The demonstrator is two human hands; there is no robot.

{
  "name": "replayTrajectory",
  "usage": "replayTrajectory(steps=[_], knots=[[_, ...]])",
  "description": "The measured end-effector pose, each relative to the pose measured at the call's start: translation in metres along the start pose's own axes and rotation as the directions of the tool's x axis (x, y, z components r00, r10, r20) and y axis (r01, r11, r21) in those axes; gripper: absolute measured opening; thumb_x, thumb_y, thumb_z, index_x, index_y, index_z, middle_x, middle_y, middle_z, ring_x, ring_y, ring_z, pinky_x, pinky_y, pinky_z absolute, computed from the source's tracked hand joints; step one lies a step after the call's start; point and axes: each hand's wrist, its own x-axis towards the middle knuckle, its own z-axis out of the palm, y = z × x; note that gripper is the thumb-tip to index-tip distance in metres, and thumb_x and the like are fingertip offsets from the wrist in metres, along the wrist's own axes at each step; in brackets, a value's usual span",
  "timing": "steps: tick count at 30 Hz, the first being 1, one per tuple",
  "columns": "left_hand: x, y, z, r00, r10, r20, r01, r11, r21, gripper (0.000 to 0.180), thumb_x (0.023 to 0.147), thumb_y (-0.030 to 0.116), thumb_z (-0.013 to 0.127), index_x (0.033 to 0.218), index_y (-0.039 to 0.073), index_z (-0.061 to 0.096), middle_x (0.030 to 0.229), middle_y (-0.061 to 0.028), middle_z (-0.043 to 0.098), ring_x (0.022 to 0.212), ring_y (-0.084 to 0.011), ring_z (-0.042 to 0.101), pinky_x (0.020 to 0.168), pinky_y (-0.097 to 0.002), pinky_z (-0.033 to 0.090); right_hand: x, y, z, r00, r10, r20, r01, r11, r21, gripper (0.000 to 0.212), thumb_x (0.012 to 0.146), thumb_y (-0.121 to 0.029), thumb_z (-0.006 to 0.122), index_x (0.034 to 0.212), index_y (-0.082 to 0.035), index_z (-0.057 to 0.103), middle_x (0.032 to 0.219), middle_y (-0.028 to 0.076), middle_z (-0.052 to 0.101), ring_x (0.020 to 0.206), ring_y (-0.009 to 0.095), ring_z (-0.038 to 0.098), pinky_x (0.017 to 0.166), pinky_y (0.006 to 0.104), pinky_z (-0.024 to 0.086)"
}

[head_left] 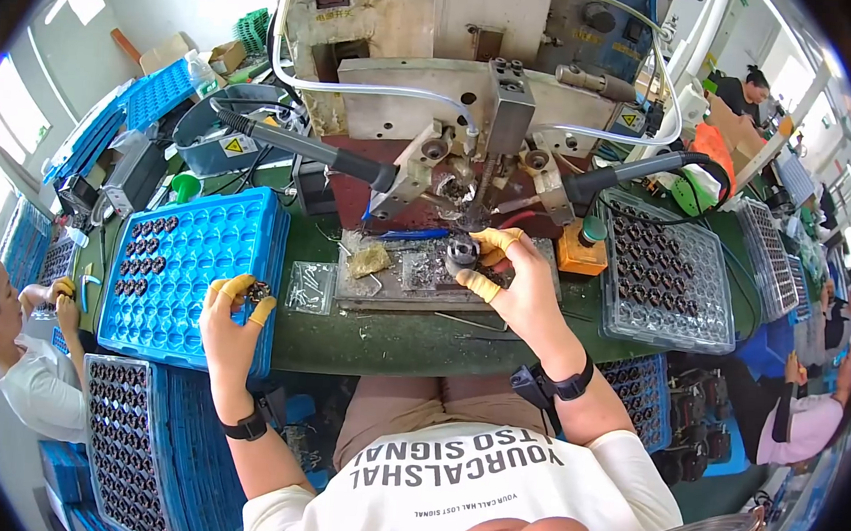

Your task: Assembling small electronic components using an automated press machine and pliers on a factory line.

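My left hand, with yellow finger covers, pinches a small dark ring-shaped part over the right edge of the blue plastic tray. Similar parts fill some of that tray's left pockets. My right hand, also in yellow finger covers, grips a round grey metal piece in front of the bench machine's head. Whether that piece carries a ring-shaped part is too small to tell. Below it lies a worn metal base plate.
A small bag of pins and a blue pen-like tool lie nearby. An orange box stands right of the machine, beside a clear tray with dark parts. Two cabled grey handles flank the head. Co-workers sit around.
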Motion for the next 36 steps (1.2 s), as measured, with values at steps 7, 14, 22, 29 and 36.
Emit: replayTrajectory(steps=[7, 14, 22, 29, 36], knots=[[0.002, 0.007, -0.003, 0.995, 0.099, 0.015, -0.099, 0.995, 0.008, 0.038, 0.067, 0.006, 0.081, 0.103, 0.004, 0.067, 0.094, -0.0082, 0.062, 0.081, -0.0214, 0.06, 0.073, -0.0312, 0.05, -0.043, 0.022, -0.017, 0.949, -0.169, -0.268, 0.158, 0.985, -0.063, 0.041, 0.077, -0.008, 0.078, 0.115, -0.002, 0.061, 0.11, 0.013, 0.061, 0.097, 0.028, 0.061, 0.085, 0.0344, 0.049], [0.018, 0.103, 0.036, 0.97, 0.185, 0.16, -0.116, 0.924, -0.365, 0.038, 0.065, 0.006, 0.082, 0.101, 0.004, 0.071, 0.093, -0.0101, 0.067, 0.08, -0.021, 0.063, 0.072, -0.0296, 0.051, -0.095, 0.051, -0.022, 0.937, -0.125, -0.326, 0.095, 0.99, -0.104, 0.033, 0.079, -0.012, 0.075, 0.109, -0.004, 0.063, 0.106, 0.012, 0.061, 0.1, 0.031, 0.057, 0.09, 0.039, 0.044], [0.008, 0.117, 0.076, 0.948, 0.315, 0.04, -0.286, 0.901, -0.325, 0.042, 0.065, 0.013, 0.085, 0.102, 0.005, 0.068, 0.1, -0.0105, 0.064, 0.089, -0.0276, 0.063, 0.078, -0.0346, 0.052, -0.09, 0.038, -0.009, 0.926, -0.326, -0.191, 0.241, 0.9, -0.364, 0.028, 0.072, -0.013, 0.077, 0.099, -0.014, 0.068, 0.102, 0.0, 0.065, 0.097, 0.024, 0.057, 0.086, 0.0376, 0.04], [-0.046, 0.032, 0.066, 0.972, 0.151, -0.18, -0.18, 0.971, -0.157, 0.044, 0.065, 0.012, 0.085, 0.104, 0.006, 0.066, 0.104, -0.0114, 0.062, 0.098, -0.0314, 0.059, 0.087, -0.0385, 0.049, -0.084, 0.033, 0.016, 0.962, -0.273, -0.025, 0.226, 0.843, -0.489, 0.028, 0.078, -0.023, 0.075, 0.105, -0.015, 0.072, 0.099, -0.001, 0.065, 0.094, 0.024, 0.056, 0.084, 0.0392, 0.04], [-0.058, 0.007, 0.075, 0.98, 0.08, -0.181, -0.103, 0.987, -0.124, 0.044, 0.066, 0.014, 0.085, 0.105, 0.007, 0.065, 0.107, -0.0113, 0.062, 0.103, -0.0326, 0.056, 0.091, -0.041, 0.046, -0.088, 0.034, 0.018, 0.973, -0.226, 0.049, 0.217, 0.821, -0.527, 0.026, 0.078, -0.027, 0.074, 0.1, -0.014, 0.073, 0.092, 0.002, 0.062, 0.09, 0.025, 0.055, 0.081, 0.0403, 0.039]])
